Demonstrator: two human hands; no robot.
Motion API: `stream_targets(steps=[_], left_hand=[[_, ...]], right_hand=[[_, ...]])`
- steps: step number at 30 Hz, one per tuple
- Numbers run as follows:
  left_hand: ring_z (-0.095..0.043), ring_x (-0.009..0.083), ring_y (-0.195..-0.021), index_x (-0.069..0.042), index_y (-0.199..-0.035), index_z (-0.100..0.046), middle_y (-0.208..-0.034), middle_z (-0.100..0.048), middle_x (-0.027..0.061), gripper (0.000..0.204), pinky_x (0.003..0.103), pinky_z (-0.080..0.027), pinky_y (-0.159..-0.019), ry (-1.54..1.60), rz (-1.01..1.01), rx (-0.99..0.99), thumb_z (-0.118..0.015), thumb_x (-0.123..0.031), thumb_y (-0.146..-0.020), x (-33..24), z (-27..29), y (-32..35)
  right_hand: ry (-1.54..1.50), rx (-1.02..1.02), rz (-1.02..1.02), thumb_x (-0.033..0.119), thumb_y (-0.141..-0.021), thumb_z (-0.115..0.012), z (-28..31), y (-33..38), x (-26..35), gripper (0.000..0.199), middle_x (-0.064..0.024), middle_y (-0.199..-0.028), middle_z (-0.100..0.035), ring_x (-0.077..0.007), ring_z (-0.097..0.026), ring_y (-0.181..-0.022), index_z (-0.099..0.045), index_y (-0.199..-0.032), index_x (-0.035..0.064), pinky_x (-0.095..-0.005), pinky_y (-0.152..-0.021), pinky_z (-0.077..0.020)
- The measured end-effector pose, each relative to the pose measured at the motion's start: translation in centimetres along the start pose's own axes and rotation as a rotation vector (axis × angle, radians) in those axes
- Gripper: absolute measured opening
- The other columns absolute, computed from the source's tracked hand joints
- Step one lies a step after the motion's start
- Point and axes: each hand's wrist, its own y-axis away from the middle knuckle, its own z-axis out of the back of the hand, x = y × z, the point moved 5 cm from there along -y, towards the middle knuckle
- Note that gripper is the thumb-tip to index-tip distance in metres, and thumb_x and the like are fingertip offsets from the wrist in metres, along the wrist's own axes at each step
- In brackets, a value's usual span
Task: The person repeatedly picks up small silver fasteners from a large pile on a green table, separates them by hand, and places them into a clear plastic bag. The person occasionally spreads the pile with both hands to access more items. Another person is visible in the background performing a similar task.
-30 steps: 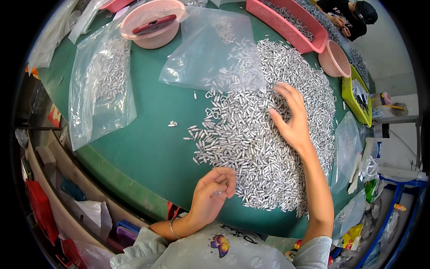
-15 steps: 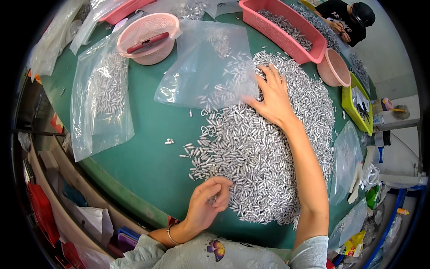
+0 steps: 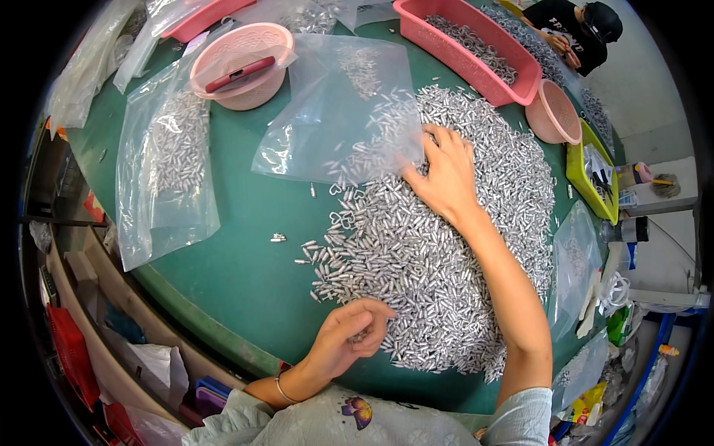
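A wide pile of small silver metal parts (image 3: pixel 416 253), mostly ribbed and bullet-shaped with some heart-shaped links, lies on the green table. At the pile's upper left, my right hand (image 3: pixel 448 178) rests on the parts, its thumb and bent fingers apart at the edge of a clear plastic bag (image 3: pixel 305 141). More silver parts show at that bag's right side, partly through the film. My left hand (image 3: pixel 346 333) hovers at the pile's near left edge, fingers curled in. A grey glint in its palm looks like a few metal parts, mostly hidden by the fingers.
Left, a filled clear bag (image 3: pixel 178 149) lies flat. Behind stand a pink basket (image 3: pixel 249 93) with a red phone-like object across it, and a long pink bin (image 3: pixel 446 56) of metal rings. A pink bowl (image 3: pixel 552 111) and green tray (image 3: pixel 591 175) sit right. A co-worker (image 3: pixel 576 30) works far right.
My right hand has drawn slightly nearer and its fingers have bent closer together. My left hand has shifted slightly right, toward the pile. The view has moved slightly.
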Motion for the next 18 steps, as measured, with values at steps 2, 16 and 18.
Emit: stream_targets(steps=[2,16,18], left_hand=[[-0.031,0.0055,-0.054,0.003,-0.113,-0.054,-0.067,-0.04,-0.0001,0.029,0.02,-0.024,-0.046,0.066,-0.007,0.034,-0.043,-0.019,-0.096,0.2,0.0,0.0],[-0.033,0.008,-0.052,0.001,-0.106,-0.054,-0.061,-0.038,0.0012,0.03,0.021,-0.025,-0.045,0.04,0.077,-0.03,-0.046,-0.026,-0.095,0.4,0.3,-0.2],[-0.033,0.008,-0.052,0.001,-0.105,-0.054,-0.061,-0.038,0.0012,0.029,0.021,-0.025,-0.044,0.051,0.084,-0.036,-0.046,-0.025,-0.095,0.4,0.3,-0.2]], right_hand=[[-0.02,0.004,-0.005,0.035,-0.074,-0.062,0.1,0.0,-0.1,0.043,-0.0127,-0.114,-0.053,-0.0293,-0.046,-0.108,-0.062,-0.107,0.0083,-0.0457,-0.093,-0.0308],[-0.104,-0.047,0.09,0.021,-0.072,-0.065,1.8,2.1,-0.1,0.02,-0.0065,-0.087,-0.054,-0.0235,-0.053,-0.086,-0.062,-0.086,0.0076,-0.0403,-0.079,-0.0352],[-0.116,-0.06,0.112,0.019,-0.071,-0.065,2.5,2.9,0.3,0.018,-0.0056,-0.084,-0.054,-0.0227,-0.053,-0.084,-0.062,-0.084,0.0076,-0.0385,-0.078,-0.0356]])
